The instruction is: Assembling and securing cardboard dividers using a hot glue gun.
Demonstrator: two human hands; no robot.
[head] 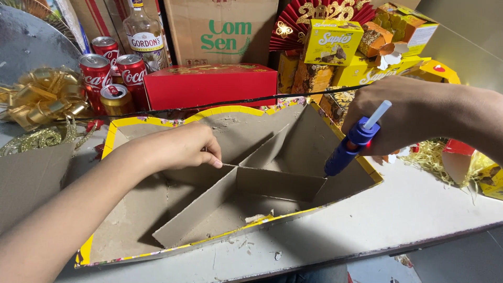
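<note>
left hand (pixel 181 148) is curled nearly closed, its fingertips (pixel 216 162) pinched on the top edge of the cardboard divider (pixel 209 196) where the strips cross inside the yellow-rimmed cardboard tray (pixel 112 139), which is set on the pale table (pixel 408 209) close to its front edge. right hand (pixel 390 118) is closed around a blue glue gun (pixel 348 147), its nozzle lowered to the divider's right end against the tray wall. open table is seen to the right; behind, a red box (pixel 209 84) and cans (pixel 112 73) are crowded close.

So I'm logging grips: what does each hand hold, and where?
Right hand grips the blue glue gun by its handle; left hand pinches the cardboard divider at its top edge.
</note>
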